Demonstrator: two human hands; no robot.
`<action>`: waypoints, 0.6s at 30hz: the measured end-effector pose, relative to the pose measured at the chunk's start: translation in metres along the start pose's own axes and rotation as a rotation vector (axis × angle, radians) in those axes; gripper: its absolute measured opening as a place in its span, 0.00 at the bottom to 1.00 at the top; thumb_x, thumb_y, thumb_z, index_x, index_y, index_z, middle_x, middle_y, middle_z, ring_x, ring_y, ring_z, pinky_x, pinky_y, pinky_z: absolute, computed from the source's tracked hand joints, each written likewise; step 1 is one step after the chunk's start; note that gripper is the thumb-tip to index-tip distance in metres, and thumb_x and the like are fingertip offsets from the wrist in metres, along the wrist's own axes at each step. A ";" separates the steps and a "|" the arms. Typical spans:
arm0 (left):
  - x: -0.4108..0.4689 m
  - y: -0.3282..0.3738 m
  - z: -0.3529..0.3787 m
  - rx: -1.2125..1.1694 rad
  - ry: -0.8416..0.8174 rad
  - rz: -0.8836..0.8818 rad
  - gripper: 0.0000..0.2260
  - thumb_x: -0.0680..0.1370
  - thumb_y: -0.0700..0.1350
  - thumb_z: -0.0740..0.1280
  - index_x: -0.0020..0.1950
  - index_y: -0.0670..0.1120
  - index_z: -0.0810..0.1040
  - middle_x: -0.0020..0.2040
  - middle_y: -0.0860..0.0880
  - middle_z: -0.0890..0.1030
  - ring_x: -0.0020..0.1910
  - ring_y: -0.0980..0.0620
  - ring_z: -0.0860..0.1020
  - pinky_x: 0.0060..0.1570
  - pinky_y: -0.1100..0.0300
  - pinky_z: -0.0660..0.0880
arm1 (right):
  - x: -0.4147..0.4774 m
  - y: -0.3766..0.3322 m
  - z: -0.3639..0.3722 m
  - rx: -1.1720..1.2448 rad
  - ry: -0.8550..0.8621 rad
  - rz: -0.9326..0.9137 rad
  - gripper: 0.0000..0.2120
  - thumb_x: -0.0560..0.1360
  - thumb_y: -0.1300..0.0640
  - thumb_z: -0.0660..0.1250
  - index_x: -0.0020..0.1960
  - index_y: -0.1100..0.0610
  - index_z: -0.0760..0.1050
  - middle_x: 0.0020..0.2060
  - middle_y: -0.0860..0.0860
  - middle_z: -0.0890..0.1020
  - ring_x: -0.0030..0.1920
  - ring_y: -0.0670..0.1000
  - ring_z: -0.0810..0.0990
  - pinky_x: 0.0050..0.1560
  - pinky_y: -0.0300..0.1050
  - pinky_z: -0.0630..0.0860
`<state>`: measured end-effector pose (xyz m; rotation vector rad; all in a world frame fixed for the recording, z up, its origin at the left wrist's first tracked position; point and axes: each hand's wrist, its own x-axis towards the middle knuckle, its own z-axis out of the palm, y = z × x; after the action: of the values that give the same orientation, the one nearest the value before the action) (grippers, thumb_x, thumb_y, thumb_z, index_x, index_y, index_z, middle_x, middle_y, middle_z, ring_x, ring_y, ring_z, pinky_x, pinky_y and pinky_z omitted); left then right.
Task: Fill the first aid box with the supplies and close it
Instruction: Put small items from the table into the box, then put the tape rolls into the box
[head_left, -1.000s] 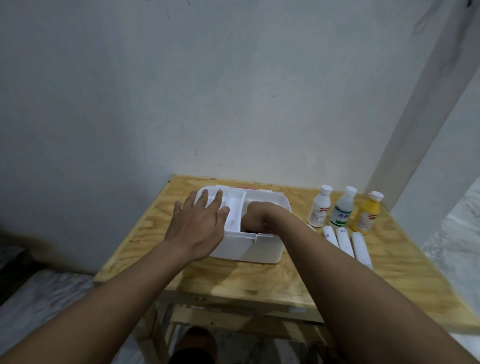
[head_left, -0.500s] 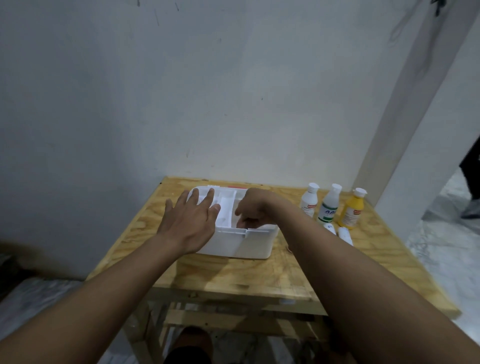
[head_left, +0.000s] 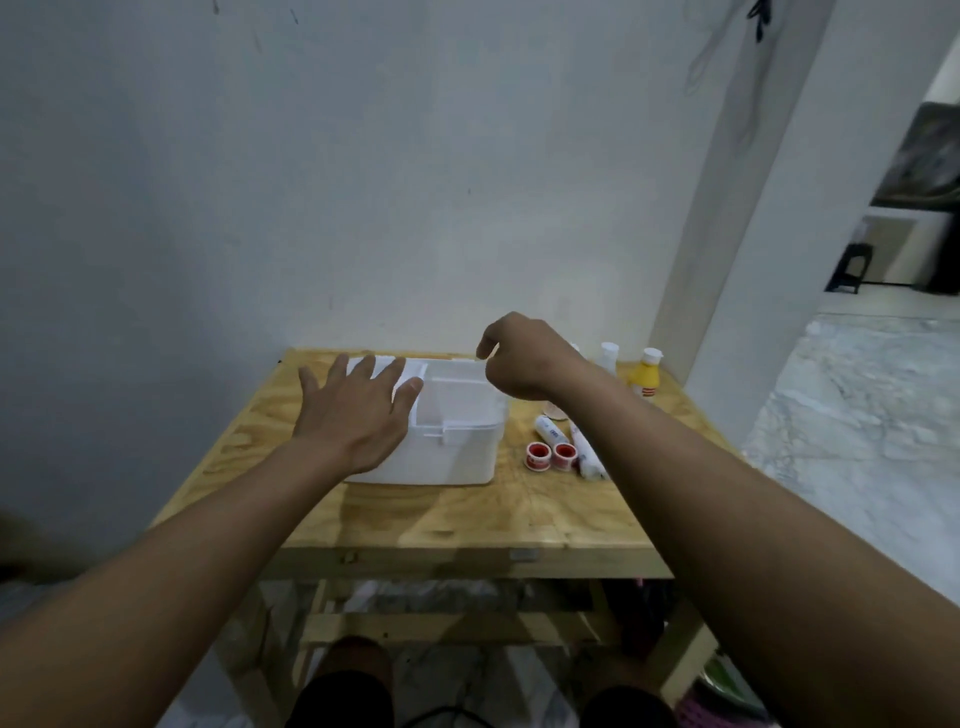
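The white first aid box (head_left: 441, 457) stands open on the wooden table (head_left: 467, 514), its right compartment showing white inside. My left hand (head_left: 353, 410) lies flat over the box's left part, fingers spread. My right hand (head_left: 519, 358) hovers above the box's back right corner, fingers curled downward, with nothing visible in them. To the right of the box lie two red tape rolls (head_left: 549, 455) and white tubes (head_left: 586, 452). A yellow bottle (head_left: 644, 376) and a white bottle (head_left: 609, 355) stand behind them, partly hidden by my right forearm.
The table stands against a white wall, with a pillar at its back right corner. Bare wood runs along the table's front edge. To the right the tiled floor leads into another room with a dark stool (head_left: 849, 267).
My right hand has come up out of the box's right compartment and now hangs above its rim. The left hand stays on the box. The tape rolls have come into view.
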<state>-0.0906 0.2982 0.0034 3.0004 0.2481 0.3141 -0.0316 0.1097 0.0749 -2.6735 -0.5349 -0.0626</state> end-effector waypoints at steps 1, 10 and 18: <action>-0.001 0.006 0.000 0.000 0.024 0.026 0.29 0.82 0.63 0.41 0.80 0.56 0.59 0.80 0.48 0.62 0.80 0.42 0.53 0.74 0.32 0.48 | -0.003 0.005 -0.003 -0.001 0.020 0.004 0.21 0.73 0.64 0.59 0.62 0.58 0.80 0.61 0.56 0.80 0.59 0.57 0.79 0.58 0.50 0.78; -0.009 0.082 0.000 -0.061 0.153 0.279 0.24 0.83 0.61 0.49 0.77 0.55 0.67 0.79 0.48 0.65 0.81 0.45 0.52 0.76 0.35 0.46 | -0.036 0.059 -0.013 -0.065 0.080 0.075 0.22 0.74 0.65 0.61 0.67 0.58 0.76 0.63 0.56 0.79 0.62 0.57 0.78 0.58 0.49 0.77; -0.001 0.129 0.015 0.223 0.013 0.364 0.24 0.79 0.65 0.57 0.70 0.56 0.75 0.81 0.43 0.58 0.81 0.39 0.41 0.71 0.27 0.39 | -0.055 0.097 0.007 -0.123 -0.023 0.090 0.19 0.76 0.59 0.64 0.66 0.60 0.75 0.58 0.57 0.82 0.57 0.58 0.80 0.57 0.52 0.78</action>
<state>-0.0686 0.1700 0.0057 3.2549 -0.2859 0.3586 -0.0463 0.0112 0.0240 -2.8181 -0.4294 -0.0405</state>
